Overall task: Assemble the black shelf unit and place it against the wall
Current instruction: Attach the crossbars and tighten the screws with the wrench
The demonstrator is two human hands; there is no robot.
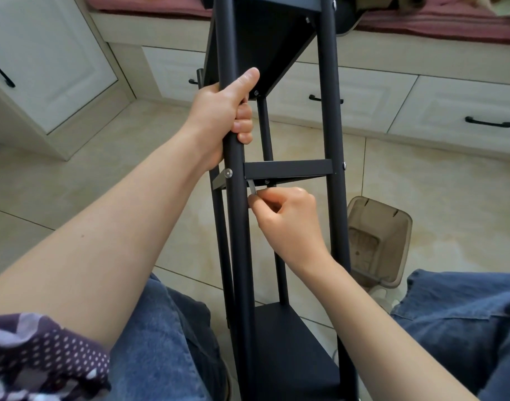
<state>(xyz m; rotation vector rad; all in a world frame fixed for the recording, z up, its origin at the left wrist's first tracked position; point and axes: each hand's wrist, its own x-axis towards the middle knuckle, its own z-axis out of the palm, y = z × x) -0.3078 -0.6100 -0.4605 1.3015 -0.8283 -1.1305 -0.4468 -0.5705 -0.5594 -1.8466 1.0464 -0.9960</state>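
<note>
Far left, 9 to 11 o'clock: pale cabinet door (45,53) with a dark handle, standing on a beige tiled floor (132,169).

7 o'clock: dotted purple sleeve (31,357); the bare forearm runs up toward centre.

Left hand (219,111), about 11 o'clock of centre: wrapped round the left front pole (237,227), thumb lying up along it, fingers curled in from behind.

Black shelf unit (329,111): mid-view, running from 6 o'clock between the person's jeans-clad knees (161,328) up to 12 o'clock, where its far end meets the cushioned bench. It is not against a wall. One shelf sits near the knees, a middle shelf (288,170) is at centre, and another shows its underside at 12 o'clock.

Silver bolt head (228,173) on the left pole, level with the middle shelf.

Small metal key (252,189), just under the middle shelf's left corner. The right hand (291,224), at 5 o'clock of the shelf, pinches its lower end between thumb and forefinger, the other fingers curled in.

4 o'clock: translucent brown bin (392,227) on the floor, just beside the right pole.

2 o'clock: cream drawers (462,99) with black pulls, under the bench.
</note>
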